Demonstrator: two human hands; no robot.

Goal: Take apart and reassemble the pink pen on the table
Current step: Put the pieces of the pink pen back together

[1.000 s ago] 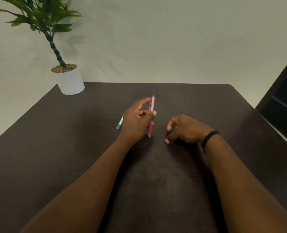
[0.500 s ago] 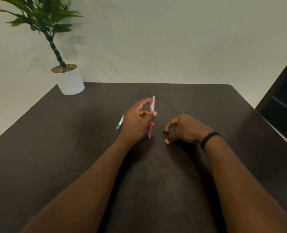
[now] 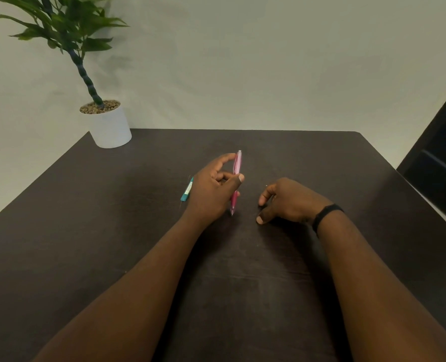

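The pink pen [image 3: 236, 167] stands nearly upright in my left hand [image 3: 211, 192], its tip down close to the dark table [image 3: 112, 231] and its clicker end up. My thumb and fingers pinch its middle. My right hand [image 3: 286, 201] rests on the table a short way to the right of the pen, fingers loosely curled and apart, holding nothing. A black band circles the right wrist.
A teal pen [image 3: 187, 191] lies on the table just left of my left hand, partly hidden by it. A white pot with a green plant [image 3: 109, 126] stands at the far left corner. A dark panel [image 3: 441, 163] rises beyond the table's right edge.
My right hand has lifted and spread its fingers slightly, shifting a little toward the pen. The left hand and pink pen have barely moved.
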